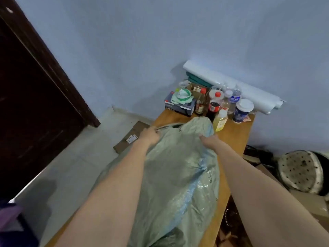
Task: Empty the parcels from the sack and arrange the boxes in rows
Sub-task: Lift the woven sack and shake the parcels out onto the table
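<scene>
A large grey-green woven sack lies lengthwise on the wooden table, bulging, with its mouth at the far end. My left hand grips the left edge of the sack's mouth. My right hand grips the right edge of the mouth. Whatever is inside the sack is hidden. A flat brown cardboard parcel with a white label lies on the floor left of the table.
The far end of the table holds a cluster of bottles, a paper cup, a blue box and a white roll against the wall. A dark door stands at left. A round stool and cardboard sit at right.
</scene>
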Tool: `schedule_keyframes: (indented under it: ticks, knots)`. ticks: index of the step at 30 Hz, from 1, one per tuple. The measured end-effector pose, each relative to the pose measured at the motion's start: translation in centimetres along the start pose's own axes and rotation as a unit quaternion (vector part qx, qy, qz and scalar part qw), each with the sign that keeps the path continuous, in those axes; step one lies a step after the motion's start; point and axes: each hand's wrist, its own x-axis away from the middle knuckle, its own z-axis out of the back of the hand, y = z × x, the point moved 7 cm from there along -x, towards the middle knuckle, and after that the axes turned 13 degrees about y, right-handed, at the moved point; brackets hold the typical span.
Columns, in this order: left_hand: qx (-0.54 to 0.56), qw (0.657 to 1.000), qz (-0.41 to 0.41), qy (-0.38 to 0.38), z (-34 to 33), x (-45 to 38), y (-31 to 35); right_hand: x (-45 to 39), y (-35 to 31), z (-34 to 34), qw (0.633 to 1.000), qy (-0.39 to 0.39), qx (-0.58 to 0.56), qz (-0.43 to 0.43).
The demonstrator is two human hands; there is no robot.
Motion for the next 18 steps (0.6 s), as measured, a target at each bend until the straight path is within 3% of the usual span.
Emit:
schedule_keyframes:
  ticks: [7, 12, 18]
  knots:
    - [-0.017, 0.996, 0.070, -0.044, -3.1, -1.3, -4.2, -3.8, 2.8, -4.3, 0.992, -0.022, -0.078, -0.095]
    - [0.024, 0.991, 0.093, -0.098, -4.2, -0.2, -4.7, -3.3, 2.7, -5.1, 0.987, -0.043, -0.110, -0.109]
    - [-0.012, 0.974, 0.125, -0.187, -5.5, 2.1, -5.5, -3.0, 3.3, -7.4, 0.988, -0.092, -0.075, -0.095]
